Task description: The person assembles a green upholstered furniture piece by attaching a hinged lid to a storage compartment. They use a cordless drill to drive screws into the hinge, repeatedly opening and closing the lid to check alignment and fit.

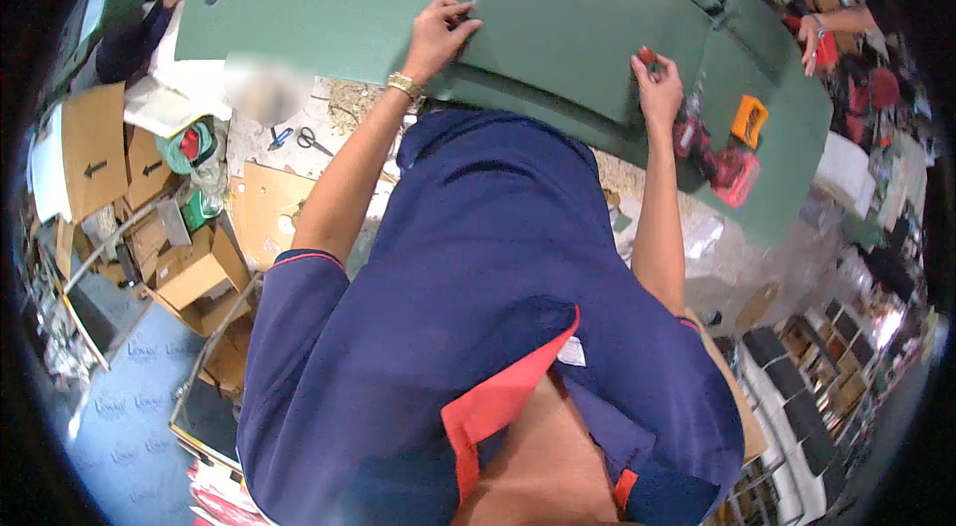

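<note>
A large green sheet-covered panel [568,18] lies across the work surface in front of me. By the left edge of its raised rectangular section, my left hand [438,36] has thumb and forefinger bent toward each other; whatever is between them is too small to make out. My right hand [659,93] pinches a small reddish-brown round-ended object [646,55] over the right part of the panel. Just right of that forearm lies a red and black cordless drill [709,155]. Beside the drill is an orange-yellow block-shaped thing [749,121] with dark marking.
Scissors [314,140] and a small blue tool [282,137] lie left of me. Cardboard boxes [199,272] crowd the left side. At the far right, another person's hand [815,36] is by a red object. Racks of parts [827,367] stand lower right.
</note>
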A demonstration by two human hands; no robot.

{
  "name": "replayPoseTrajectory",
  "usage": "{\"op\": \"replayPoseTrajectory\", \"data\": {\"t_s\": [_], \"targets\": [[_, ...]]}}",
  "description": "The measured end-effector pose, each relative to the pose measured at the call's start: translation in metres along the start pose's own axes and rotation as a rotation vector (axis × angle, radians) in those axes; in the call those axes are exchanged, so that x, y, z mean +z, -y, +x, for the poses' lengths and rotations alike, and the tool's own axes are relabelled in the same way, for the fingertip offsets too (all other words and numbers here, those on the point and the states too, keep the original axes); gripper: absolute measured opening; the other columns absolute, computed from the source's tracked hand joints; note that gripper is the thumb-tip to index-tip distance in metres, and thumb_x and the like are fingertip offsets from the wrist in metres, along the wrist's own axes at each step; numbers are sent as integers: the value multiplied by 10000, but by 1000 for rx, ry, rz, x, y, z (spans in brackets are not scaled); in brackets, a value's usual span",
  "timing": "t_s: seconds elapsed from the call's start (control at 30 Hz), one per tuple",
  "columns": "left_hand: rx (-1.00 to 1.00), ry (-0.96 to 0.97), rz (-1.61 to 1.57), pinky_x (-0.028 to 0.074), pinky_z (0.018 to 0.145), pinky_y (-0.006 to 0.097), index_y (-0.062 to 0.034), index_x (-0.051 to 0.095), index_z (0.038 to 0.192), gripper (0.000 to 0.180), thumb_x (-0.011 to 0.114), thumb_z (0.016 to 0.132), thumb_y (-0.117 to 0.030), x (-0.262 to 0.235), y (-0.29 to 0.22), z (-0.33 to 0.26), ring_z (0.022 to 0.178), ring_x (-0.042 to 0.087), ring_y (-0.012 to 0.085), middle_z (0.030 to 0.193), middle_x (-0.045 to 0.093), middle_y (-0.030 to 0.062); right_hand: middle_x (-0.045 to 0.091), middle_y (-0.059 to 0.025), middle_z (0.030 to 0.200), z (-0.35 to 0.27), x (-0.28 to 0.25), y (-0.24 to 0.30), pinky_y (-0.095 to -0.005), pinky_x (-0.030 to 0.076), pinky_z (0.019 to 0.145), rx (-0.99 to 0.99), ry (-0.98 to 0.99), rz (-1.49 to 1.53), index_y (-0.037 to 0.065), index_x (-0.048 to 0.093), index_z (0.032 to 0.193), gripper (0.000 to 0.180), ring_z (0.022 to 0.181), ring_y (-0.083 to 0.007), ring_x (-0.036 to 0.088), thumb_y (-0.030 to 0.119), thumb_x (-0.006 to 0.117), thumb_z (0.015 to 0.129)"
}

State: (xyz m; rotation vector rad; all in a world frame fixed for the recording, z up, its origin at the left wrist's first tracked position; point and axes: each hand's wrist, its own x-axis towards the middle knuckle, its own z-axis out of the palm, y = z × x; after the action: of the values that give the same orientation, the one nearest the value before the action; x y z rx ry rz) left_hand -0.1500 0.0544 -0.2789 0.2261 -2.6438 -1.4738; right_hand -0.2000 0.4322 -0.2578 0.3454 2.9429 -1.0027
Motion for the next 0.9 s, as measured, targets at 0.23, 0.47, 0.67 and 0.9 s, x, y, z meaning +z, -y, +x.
{"op": "replayPoseTrajectory", "data": {"t_s": [0.23,0.47,0.67,0.9], "targets": [[163,-205,132,484,799,352,-76,738,1046,257,749,820,-198,14,-7,-27,877,624,233,993,645,77,680,-144,875,-12,-7,3,-401,507,819,69,25,-149,-35,640,1120,724,842,-282,662,540,797,708],[165,-235,82,425,792,340,-77,709,1064,254,736,826,-160,21,-8,-36,893,597,200,1031,620,61,635,-233,1144,3,-7,-7,-387,476,933,217,140,-58,-107,557,1235,864,1052,-298,625,500,845,691],[184,-290,72,445,811,373,-60,674,1096,289,724,831,-165,25,-7,-39,922,592,239,1043,600,77,638,-173,1030,-5,-28,15,-368,485,840,247,140,-99,-106,572,1231,823,939,-243,617,470,847,711],[176,-254,33,450,843,393,-66,632,1176,340,687,846,-121,24,-8,-42,983,585,268,1102,583,101,628,-131,872,-8,-57,46,-364,499,765,76,60,-388,-91,616,1151,824,811,-234,613,558,824,687]]}}
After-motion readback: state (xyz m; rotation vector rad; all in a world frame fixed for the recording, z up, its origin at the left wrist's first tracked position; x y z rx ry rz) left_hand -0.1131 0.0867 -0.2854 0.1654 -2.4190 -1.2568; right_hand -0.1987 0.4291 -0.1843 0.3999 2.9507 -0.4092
